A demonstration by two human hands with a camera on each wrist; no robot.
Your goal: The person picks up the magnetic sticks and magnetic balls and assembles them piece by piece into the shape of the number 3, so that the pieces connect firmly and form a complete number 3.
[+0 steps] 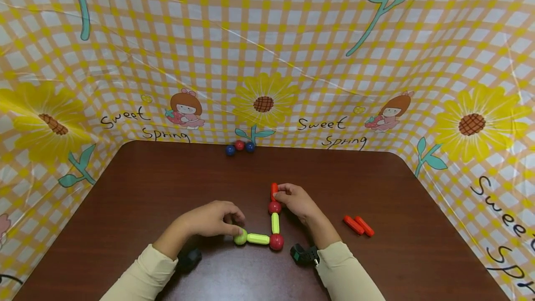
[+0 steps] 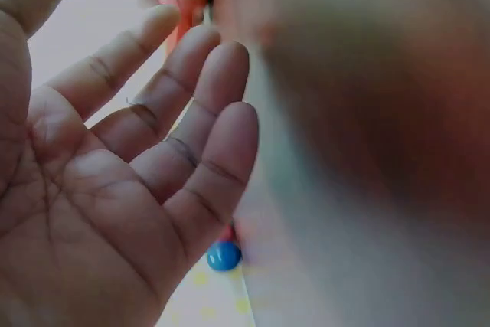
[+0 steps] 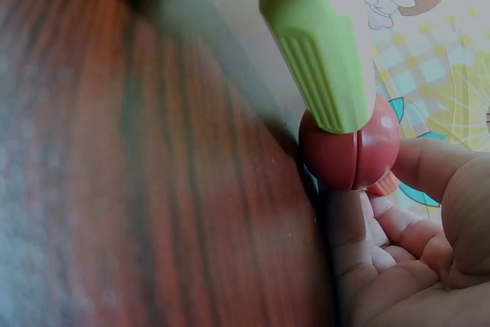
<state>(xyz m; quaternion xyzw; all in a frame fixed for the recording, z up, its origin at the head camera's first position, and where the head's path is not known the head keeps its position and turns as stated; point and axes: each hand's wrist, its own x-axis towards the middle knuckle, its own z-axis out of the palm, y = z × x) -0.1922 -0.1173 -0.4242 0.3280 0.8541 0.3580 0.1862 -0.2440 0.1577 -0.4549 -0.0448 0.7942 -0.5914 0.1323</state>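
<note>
I've got the right hand (image 1: 296, 202) pinching the red rod (image 1: 274, 189) at its neighbouring red ball (image 1: 274, 207), best pressed straight in, while the left hand (image 1: 212, 219), fingers loose, touches the green ball (image 1: 240, 238).

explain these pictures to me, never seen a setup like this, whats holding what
There is no machine here: a person works bare-handed. The wide picture is taken from the head, looking forward and down; the two close ones are taken from the left and right wrists. On the dark table lies a chain of balls and sticks, with two loose red sticks to the right and three balls at the back. The right hand pinches the red stick at the chain's far end; the left hand has its thumb at the green ball.
</note>
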